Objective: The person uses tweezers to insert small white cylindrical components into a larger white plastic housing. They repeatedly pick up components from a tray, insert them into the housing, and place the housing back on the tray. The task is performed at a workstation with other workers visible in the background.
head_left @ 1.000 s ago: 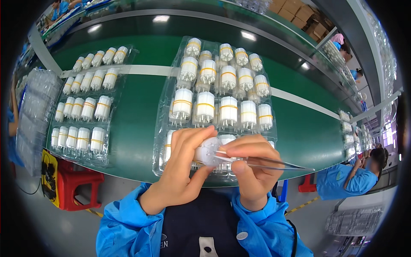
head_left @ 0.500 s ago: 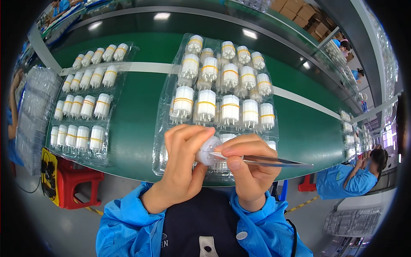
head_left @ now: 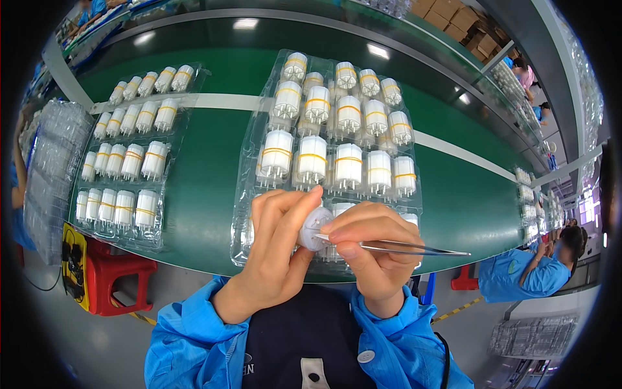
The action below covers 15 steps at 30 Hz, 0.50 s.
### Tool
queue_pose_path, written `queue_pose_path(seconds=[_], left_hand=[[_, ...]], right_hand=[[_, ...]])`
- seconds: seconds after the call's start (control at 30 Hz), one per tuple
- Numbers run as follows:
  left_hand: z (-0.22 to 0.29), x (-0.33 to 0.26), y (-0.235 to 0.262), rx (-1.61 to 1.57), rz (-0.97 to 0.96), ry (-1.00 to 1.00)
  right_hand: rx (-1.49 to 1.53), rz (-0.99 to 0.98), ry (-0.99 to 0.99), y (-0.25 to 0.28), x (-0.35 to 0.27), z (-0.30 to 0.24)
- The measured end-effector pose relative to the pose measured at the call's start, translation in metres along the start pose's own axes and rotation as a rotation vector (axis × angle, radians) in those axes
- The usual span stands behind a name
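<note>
My left hand is closed around a white round component, whose pale end face is turned to the right. My right hand pinches slim metal tweezers. Their shank sticks out to the right, while a pale narrow tip by the fingertips meets the component's end face. Whether that tip belongs to the tweezers or is a separate piece, I cannot tell. Just beyond both hands lies a clear plastic tray with rows of white cylinders, each with a yellow band and prongs; my hands hide part of its front row.
To the left, another clear tray of banded cylinders lies on the green work surface. Stacked clear trays stand at the far left. A red stool is below the edge; a co-worker in blue sits at right.
The tweezers have tilted slightly, and my right fingers have shifted a little left against the component. My left hand keeps its hold, with the component turned very slightly.
</note>
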<state>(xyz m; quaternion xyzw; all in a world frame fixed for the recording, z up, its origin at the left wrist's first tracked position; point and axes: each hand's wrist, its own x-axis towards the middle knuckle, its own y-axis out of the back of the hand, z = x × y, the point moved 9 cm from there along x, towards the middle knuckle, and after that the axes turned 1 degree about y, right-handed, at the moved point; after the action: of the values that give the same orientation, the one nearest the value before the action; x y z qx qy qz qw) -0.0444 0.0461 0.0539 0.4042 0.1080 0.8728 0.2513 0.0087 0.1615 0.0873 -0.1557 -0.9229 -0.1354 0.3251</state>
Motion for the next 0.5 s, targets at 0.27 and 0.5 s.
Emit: queue_pose_path(seconds=[0.27, 0.5], left_hand=[[-0.002, -0.001, 0.000, 0.027, -0.035, 0.008], [-0.004, 0.000, -0.003, -0.157, -0.096, 0.019]], right_hand=[[-0.185, -0.111, 0.054, -0.007, 0.006, -0.010], [-0.024, -0.006, 0.003, 0.007, 0.005, 0.001]])
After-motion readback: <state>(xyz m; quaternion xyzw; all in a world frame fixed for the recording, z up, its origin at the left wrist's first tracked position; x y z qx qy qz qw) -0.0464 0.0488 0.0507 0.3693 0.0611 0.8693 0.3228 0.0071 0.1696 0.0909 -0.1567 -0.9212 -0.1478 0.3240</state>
